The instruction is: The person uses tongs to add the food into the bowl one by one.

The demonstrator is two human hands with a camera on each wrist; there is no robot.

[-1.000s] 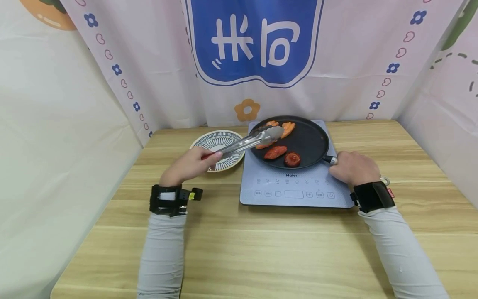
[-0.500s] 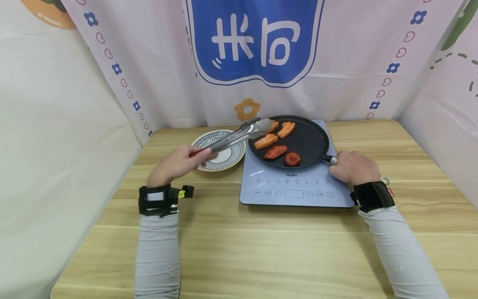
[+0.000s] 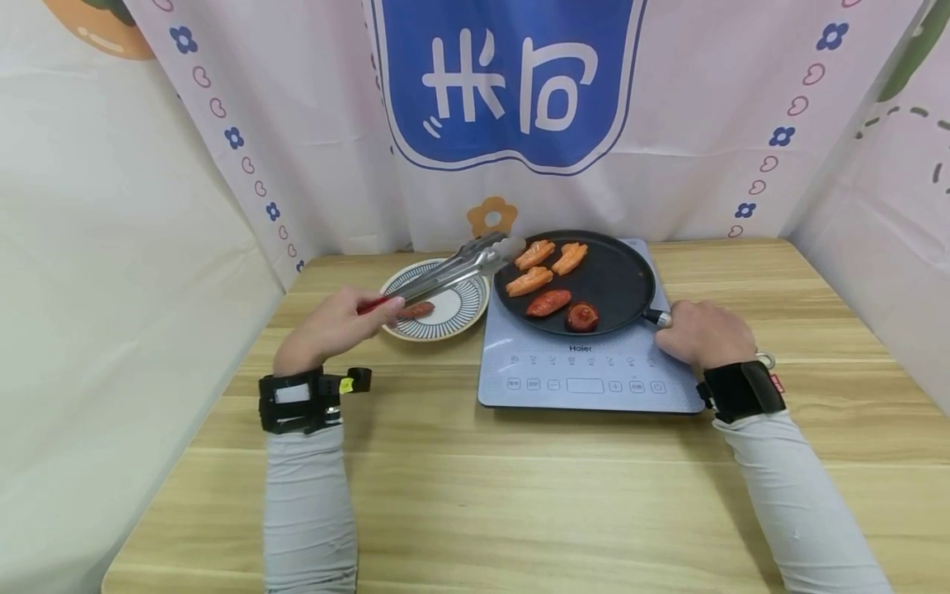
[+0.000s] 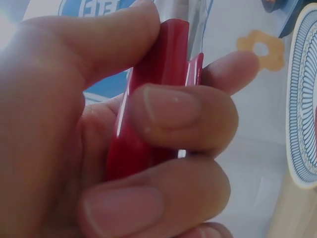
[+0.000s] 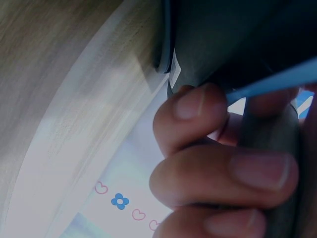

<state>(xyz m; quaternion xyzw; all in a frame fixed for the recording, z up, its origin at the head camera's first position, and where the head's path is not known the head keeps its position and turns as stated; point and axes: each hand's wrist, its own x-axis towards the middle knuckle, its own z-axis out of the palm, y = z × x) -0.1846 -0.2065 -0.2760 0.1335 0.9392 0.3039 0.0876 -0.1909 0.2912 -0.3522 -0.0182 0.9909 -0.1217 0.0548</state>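
Note:
My left hand holds metal tongs by their red handle, fingers curled round it in the left wrist view. The tongs reach over the patterned plate, their tips apart at the left rim of the black frying pan. A reddish sausage piece lies on the plate, partly covered by the hand and tongs. In the pan are several orange scored pieces, a redder sausage and a round red-brown piece. My right hand grips the pan's handle.
The pan sits on a pale blue Haier induction cooker on a wooden table. Directly behind hangs a printed curtain. Fabric walls close in both sides.
My left hand has drawn the tongs leftward from above the pan to over the plate. The orange pieces and the sausage piece on the plate now show. My right hand stays put.

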